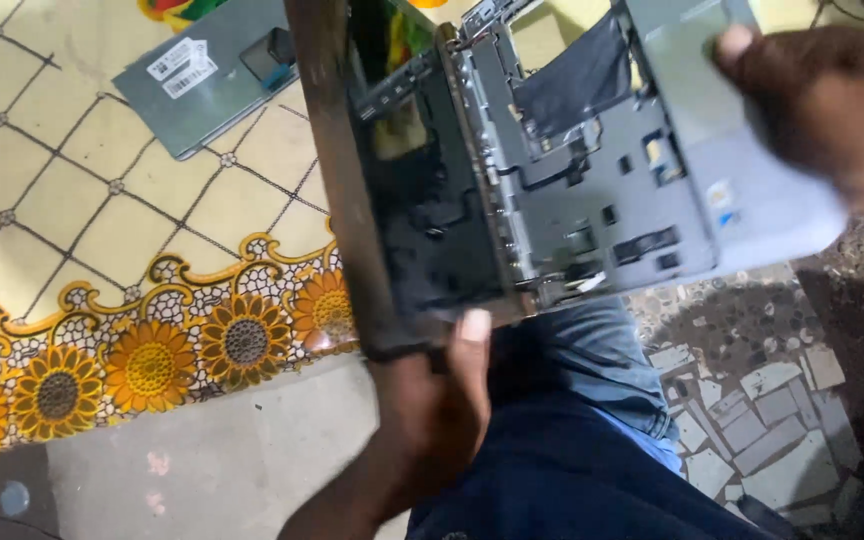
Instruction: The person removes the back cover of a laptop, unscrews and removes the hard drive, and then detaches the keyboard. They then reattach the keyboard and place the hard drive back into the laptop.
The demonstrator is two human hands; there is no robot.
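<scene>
Both hands grasp a stripped grey plastic laptop chassis (592,190) above the lap: left hand (442,400) clamps the dark screen edge, right hand (822,100) pinches the base corner. It looks rigid but fragile at the hinge, best held by its edges. Behind lies a sunflower-patterned cloth (152,250) bearing a flat grey metal panel (207,75).

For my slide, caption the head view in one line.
Two hands, left and right, hold an opened laptop above a sunflower cloth; a grey panel lies on it.

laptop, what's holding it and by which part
Both hands: left hand grips the dark screen half's lower edge, right hand grips the grey base's far corner of the opened laptop.
</scene>
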